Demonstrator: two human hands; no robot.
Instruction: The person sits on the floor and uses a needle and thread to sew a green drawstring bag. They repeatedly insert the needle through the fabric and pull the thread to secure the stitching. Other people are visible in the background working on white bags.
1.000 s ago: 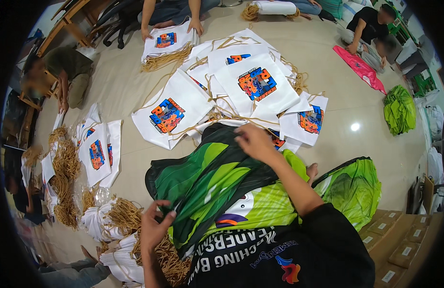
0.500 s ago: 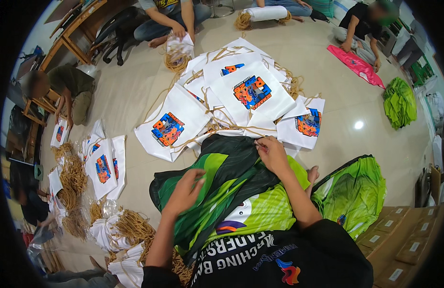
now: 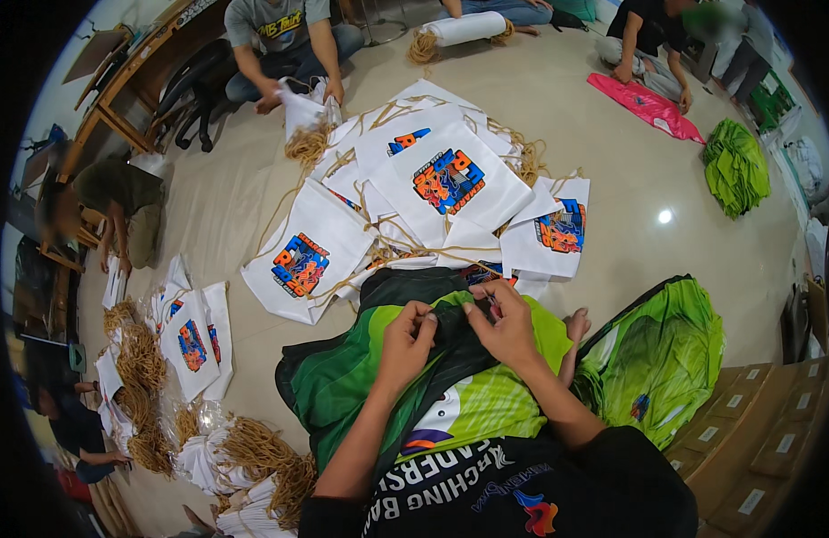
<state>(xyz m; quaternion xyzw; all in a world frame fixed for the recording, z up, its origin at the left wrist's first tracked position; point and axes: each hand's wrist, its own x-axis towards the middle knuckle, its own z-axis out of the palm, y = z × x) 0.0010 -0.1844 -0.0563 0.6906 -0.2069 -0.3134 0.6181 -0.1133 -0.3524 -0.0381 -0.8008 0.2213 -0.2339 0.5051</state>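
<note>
Green-and-black shiny fabric garment is bunched on the person's lap, right up against the black printed T-shirt. Lime-green printed panels sit on its right; can't tell if that's one piece or two. Left hand: fingers curled, thumb against forefinger, pinching cloth by the dark edge; exact grip partly hidden by the knuckles. Right hand: thumb and forefinger pressed together on the same dark edge, other fingers folded in. Key relation: fingertips face each other across a short stretch of black cloth at the garment's far side, so most of the fabric lies from the fingers back toward the body and out left. Too crumpled for a clean long axis; dark part slants far-middle to near-left. Both hands on it, right fingertips slightly farther out. Right of the lap: loose lime-green garment, then brown cardboard boxes. Left: bundled white bags with tan cords. Just past the fabric: heap of white drawstring bags with orange-and-blue prints. Farther: crumpled lime-green cloth pile, long pink cloth by a seated co-worker.
</note>
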